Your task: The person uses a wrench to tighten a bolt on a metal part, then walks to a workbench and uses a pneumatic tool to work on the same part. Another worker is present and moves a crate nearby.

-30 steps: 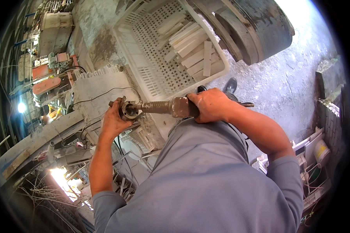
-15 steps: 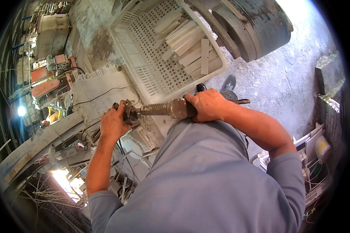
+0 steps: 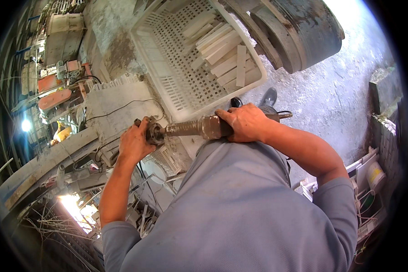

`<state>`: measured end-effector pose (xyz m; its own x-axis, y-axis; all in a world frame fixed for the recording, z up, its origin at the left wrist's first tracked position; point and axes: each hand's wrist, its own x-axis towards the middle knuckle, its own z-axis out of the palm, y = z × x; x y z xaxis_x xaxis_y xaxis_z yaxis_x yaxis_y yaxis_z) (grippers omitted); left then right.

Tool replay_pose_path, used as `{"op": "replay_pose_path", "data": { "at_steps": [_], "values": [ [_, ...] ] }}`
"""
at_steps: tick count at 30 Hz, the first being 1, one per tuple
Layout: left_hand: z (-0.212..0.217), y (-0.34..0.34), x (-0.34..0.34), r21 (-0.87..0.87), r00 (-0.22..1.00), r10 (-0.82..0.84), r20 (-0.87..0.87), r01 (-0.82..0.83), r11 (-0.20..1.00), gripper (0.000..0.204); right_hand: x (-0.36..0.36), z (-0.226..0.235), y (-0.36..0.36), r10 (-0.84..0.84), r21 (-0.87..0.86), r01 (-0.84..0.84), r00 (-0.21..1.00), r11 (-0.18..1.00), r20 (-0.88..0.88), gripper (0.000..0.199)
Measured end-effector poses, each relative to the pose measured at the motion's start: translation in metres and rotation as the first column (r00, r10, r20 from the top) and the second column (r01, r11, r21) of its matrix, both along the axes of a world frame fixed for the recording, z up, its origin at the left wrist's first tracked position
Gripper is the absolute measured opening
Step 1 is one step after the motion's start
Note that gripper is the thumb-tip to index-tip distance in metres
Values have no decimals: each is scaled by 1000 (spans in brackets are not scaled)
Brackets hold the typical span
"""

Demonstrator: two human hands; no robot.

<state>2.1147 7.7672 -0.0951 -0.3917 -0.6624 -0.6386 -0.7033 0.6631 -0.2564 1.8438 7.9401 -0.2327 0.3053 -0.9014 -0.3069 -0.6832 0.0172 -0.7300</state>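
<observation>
A long, dusty brown power tool lies crosswise in front of my waist. Its round metal head points left, and a cord loop sticks out past its right end. My right hand is closed over the thick body from above, thumb side toward the head. At the other end, the fingers of my left hand curl around the round head. The underside of the tool is hidden by my hands and shirt.
A white plastic basket holding several pale flat strips stands ahead. Beyond it to the right is a big dark drum. A dusty slab with a thin cable lies at left, near an orange machine. A white bucket stands at right.
Both hands keep their hold on the power tool, which stays nearly where it was. The whole view has shifted slightly.
</observation>
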Motion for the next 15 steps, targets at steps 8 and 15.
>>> {"op": "replay_pose_path", "data": {
  "at_steps": [8,15],
  "values": [
    [3,1,-2,31,997,67,-34,-66,997,82,3,3,5,-25,-46,24,1000,999,-5,70],
    [12,3,-14,-44,997,-64,34,65,997,85,5,5,9,-85,23,84,996,996,27,62]
  ]
}}
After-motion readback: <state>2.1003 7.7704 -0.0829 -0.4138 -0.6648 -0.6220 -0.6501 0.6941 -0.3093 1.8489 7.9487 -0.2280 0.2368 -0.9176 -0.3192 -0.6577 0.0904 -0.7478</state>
